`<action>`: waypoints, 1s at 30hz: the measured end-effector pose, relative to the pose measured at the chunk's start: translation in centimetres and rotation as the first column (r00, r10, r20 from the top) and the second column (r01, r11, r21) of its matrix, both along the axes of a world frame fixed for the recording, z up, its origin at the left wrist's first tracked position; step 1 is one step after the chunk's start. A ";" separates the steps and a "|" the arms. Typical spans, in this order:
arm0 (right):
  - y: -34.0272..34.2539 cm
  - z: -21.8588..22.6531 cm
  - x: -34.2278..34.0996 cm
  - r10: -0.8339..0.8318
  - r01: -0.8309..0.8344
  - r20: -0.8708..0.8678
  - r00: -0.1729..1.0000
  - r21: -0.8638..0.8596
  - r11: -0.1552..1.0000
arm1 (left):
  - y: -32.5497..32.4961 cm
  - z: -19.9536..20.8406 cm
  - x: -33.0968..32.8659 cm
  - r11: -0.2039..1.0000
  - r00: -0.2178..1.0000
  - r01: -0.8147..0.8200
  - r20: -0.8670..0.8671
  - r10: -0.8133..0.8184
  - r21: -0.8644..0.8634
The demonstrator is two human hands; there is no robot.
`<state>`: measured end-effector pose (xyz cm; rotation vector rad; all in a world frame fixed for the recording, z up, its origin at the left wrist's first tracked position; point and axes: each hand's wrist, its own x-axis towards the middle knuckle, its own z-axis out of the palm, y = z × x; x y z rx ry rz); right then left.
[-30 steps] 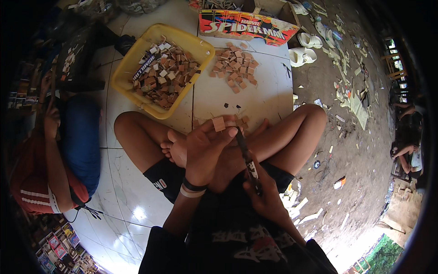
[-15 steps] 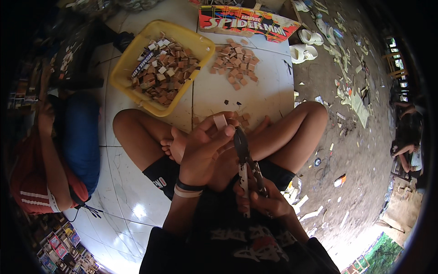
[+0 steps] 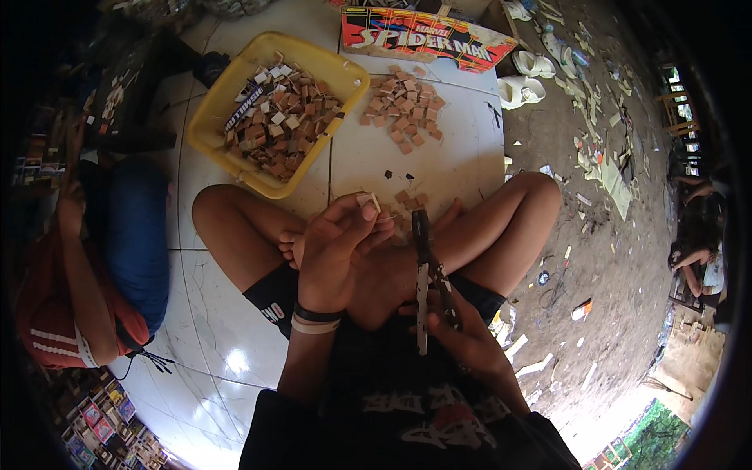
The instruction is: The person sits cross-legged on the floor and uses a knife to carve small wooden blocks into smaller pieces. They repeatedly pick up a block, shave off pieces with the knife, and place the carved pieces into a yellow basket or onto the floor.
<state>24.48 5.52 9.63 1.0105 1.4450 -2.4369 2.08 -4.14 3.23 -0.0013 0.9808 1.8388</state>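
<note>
Between the thumb and fingers of my left hand [image 3: 337,247] is a small square tile [image 3: 369,203], tilted so its pale edge shows. My right hand [image 3: 462,333] grips a pair of pliers [image 3: 424,254] by worn, patchy handles, the dark jaws pointing away from me. The jaws are apart from the tile, just to the right of my left fingers. Several loose brown tiles [image 3: 410,200] lie on the floor just beyond my hands, partly hidden.
A yellow basin [image 3: 205,129] full of brown and white tiles stands ahead on the left. Beside it lies a heap of similar tiles [image 3: 405,106]. Behind that is a red printed panel [image 3: 427,39]. Another person [image 3: 78,298] sits at left. White sandals [image 3: 521,92] and scraps lie on dirt at right.
My left hand has shifted slightly left and turned the tile from face-on to edge-on. The pliers have moved away from my left fingers, and my right hand's hold on the handles has loosened.
</note>
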 end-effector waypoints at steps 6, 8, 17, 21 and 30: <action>-0.2 0.0 0.0 -0.033 0.033 -0.017 0.999 -0.014 0.999 | 0.0 0.3 0.2 0.999 0.993 0.023 -0.114 -0.026 -0.032; -0.2 -0.1 0.0 -0.024 0.024 -0.021 0.999 -0.028 0.999 | 0.0 0.3 0.5 0.999 0.988 0.012 -0.153 -0.017 -0.030; -0.1 -0.9 0.4 -0.161 0.164 0.080 0.984 -0.031 0.986 | 2.6 -3.5 0.3 0.957 0.949 0.038 -0.289 -0.124 -0.288; 0.2 -1.1 0.7 -0.214 0.218 0.154 0.965 -0.009 0.976 | 7.5 -3.6 -3.1 0.979 0.905 -0.034 -0.422 -0.055 -0.201; 0.2 -3.8 3.1 -0.285 0.256 0.150 0.947 0.187 0.948 | 6.7 0.8 -2.0 0.997 0.957 -0.028 -0.284 0.049 0.078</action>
